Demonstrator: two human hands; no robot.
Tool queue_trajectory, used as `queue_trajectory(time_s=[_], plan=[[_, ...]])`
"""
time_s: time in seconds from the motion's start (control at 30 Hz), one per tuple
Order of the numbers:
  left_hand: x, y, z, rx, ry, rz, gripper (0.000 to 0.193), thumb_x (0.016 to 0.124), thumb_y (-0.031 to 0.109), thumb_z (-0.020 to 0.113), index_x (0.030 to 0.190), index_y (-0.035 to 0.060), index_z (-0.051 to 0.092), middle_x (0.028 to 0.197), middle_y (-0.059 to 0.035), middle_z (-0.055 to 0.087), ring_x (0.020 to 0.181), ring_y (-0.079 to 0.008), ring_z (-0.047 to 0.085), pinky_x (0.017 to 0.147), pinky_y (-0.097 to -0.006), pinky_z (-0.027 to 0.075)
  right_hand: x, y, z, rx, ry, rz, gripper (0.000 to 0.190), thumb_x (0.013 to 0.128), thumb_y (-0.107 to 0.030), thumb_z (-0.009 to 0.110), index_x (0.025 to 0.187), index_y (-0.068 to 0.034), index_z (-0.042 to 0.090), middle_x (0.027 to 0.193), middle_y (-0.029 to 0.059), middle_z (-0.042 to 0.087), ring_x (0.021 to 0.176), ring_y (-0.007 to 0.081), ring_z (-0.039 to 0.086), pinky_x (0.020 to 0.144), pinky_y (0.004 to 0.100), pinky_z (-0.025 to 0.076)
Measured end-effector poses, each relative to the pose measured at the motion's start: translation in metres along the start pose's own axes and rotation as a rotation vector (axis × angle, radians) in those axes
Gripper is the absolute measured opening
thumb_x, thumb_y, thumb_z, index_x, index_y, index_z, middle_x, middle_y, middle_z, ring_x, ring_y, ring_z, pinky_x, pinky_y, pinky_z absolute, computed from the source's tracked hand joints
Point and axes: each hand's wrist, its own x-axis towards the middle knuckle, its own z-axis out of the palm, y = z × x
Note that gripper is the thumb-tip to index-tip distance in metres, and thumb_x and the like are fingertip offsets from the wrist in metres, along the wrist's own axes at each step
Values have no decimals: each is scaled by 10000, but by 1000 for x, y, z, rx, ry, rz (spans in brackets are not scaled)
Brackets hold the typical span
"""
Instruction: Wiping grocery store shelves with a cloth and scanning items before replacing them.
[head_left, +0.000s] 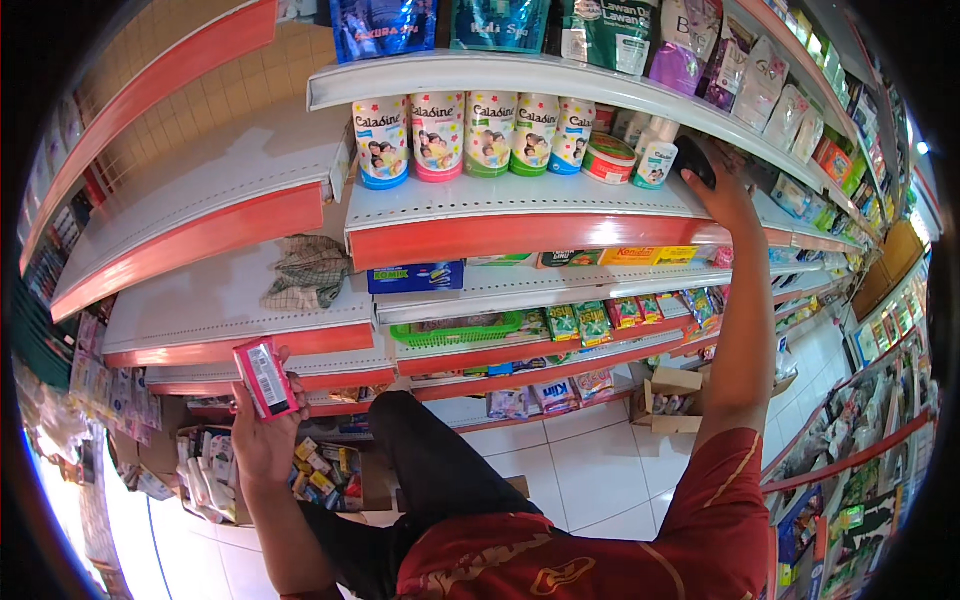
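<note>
My left hand (271, 420) grips a small pink box (265, 377) that bears a barcode label, holding it up before the lower left shelves. Reaching far out to the upper right, my right hand (724, 184) has its thumb on a dark rounded object (694, 162), perhaps a bottle; its far side and the other fingers are partly hidden. Left of that hand stand a small white Caladine bottle (655, 163) and a red and green round tin (610, 158). A row of Caladine powder bottles (491, 135) continues leftward on the same white shelf (525, 196).
Pouches (499, 26) line the shelf above. A checked cloth (307, 271) lies on a left shelf, near a blue box (415, 277). Lower down are a green basket (456, 328) and detergent packs (556, 396). Cartons of goods (330, 476) and an open carton (671, 401) stand on the tiled floor.
</note>
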Motion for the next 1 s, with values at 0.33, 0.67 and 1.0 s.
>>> queue_trajectory(time_s=[0.33,0.67,1.0], plan=[[-20,-12,-13,-71,96,-33,748,1068,618,387,1489,7,483,1030,-74,639,919,-183,574,780,-336,451,-87,-59,-63,269,146,48,585,975,-506,673,1250,10,647,1223,252,672,1124,426,653,928,491,522],[-24,-31,7,-56,-65,-43,682,1099,549,348,1479,-1,485,1120,-103,675,1012,-185,637,849,-338,475,-236,-232,-135,1130,-577,-507,676,826,-562,751,1096,46,630,933,178,594,822,355,633,720,452,505],[-56,-17,6,-2,-16,53,574,1133,453,295,1436,13,503,1197,-145,680,1069,-233,654,895,-379,487,-257,-326,-142,1222,-598,-869,625,768,-480,805,1069,46,651,992,196,585,859,391,646,723,470,524]])
